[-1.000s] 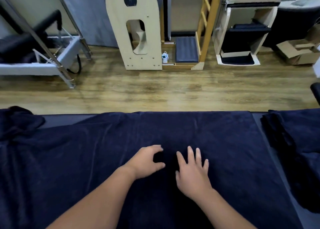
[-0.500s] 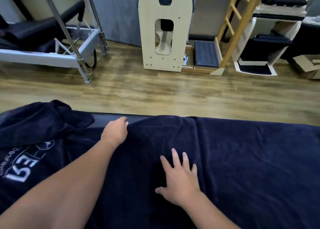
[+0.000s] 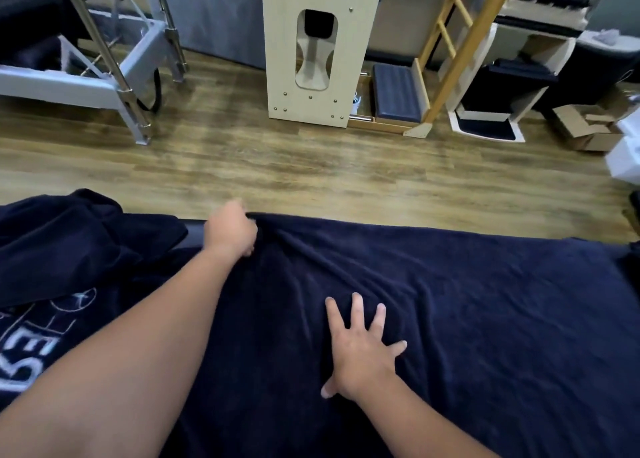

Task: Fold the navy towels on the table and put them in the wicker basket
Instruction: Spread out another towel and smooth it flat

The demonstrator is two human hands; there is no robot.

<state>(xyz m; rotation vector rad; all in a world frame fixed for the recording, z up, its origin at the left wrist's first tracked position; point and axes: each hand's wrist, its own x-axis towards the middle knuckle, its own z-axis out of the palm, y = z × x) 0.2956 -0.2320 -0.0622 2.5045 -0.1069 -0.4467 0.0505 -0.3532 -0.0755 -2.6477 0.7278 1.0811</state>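
While the right hand [image 3: 360,357] lies flat with fingers spread on the middle of the spread navy towel [image 3: 467,319] covering the counter [image 3: 194,231], the left hand [image 3: 230,231] grips that towel's far edge, bunching it; a crumpled navy towel [image 3: 69,236] lies left of it.

Navy towel [image 3: 467,302], white-lettered towel [image 3: 41,336]
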